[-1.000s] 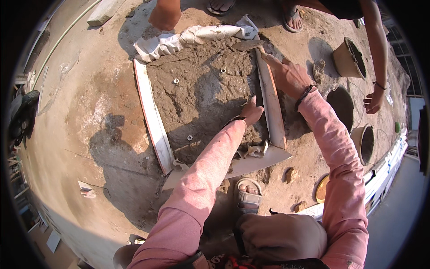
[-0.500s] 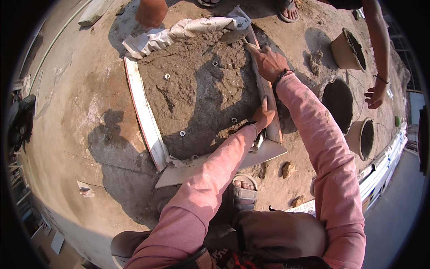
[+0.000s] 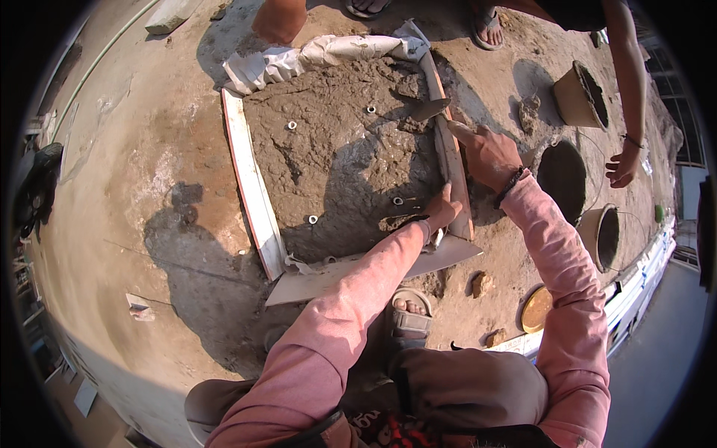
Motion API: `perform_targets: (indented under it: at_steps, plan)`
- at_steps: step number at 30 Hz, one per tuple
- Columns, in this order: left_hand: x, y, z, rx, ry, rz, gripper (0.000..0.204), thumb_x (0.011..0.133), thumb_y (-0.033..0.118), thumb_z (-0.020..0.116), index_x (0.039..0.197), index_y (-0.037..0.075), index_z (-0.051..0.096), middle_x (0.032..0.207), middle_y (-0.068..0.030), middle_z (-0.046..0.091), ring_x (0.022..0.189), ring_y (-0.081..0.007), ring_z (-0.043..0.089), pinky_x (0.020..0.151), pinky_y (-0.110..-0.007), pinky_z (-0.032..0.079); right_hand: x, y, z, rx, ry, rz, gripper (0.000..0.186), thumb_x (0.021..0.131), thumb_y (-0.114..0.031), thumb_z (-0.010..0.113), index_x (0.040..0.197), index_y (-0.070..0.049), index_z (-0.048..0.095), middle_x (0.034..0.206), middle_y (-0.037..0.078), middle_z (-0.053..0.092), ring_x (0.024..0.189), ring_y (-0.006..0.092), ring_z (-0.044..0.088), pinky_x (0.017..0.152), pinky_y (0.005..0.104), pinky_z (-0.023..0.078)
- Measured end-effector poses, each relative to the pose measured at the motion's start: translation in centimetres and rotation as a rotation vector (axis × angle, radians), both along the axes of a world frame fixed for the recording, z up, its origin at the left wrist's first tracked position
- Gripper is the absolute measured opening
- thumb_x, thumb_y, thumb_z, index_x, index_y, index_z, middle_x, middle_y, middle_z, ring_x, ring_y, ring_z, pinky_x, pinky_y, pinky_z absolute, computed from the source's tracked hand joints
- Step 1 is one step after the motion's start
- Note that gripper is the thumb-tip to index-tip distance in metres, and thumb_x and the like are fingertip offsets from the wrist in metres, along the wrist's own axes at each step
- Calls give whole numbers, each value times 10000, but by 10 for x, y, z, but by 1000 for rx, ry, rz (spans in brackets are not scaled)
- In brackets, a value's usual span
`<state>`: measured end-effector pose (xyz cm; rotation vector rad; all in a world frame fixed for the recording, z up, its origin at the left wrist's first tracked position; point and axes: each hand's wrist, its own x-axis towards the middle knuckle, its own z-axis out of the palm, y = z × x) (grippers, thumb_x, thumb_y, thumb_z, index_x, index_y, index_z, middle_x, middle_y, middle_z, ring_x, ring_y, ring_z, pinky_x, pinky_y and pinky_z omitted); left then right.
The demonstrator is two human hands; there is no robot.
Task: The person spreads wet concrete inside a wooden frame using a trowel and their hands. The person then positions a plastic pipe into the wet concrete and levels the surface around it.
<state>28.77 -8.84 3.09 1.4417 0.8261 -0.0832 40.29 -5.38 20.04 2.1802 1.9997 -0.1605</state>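
One trowel [image 3: 431, 110] in R hand [image 3: 491, 158], gripped by handle, w/ blade at far right edge of wet mud [image 3: 336, 168] in frame [image 3: 251, 179]. Touching right board [image 3: 461, 205] w/ L hand [image 3: 442, 211], half curled, 1 finger out; can't tell if gripping. Tiny print on white strip [image 3: 526, 343] nr right, too small to read.

A pale hose [image 3: 88, 75] is strung along the ground [image 3: 112, 201] by its top-left corner, with a chunky slab [image 3: 170, 16] parked just beside it. Rough stones [image 3: 482, 284] are scattered toward the bottom-right corner, near a yellow round thing [image 3: 537, 310]. Something small and green [image 3: 659, 214] can be spotted by the right edge.
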Motion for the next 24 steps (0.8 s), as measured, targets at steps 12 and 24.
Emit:
perform_targets:
  at_steps: [12,24]
  plan:
    - [-83,78,55,488,-57,-209,486,838,181,486,1281,-16,464,1263,-216,517,1164,-377,490,1006,-411,385,-24,-4,9,41,62,-100,423,866,-128,427,1277,-205,488,909,217,607,784,386,639,679,461,523]
    - [-67,181,-27,1131,289,-120,570,864,154,498,1399,46,334,1487,-106,273,1365,-233,279,1126,-419,205,-20,27,-38,315,194,-82,517,826,-107,479,1314,-275,460,903,206,607,741,386,633,640,465,520]
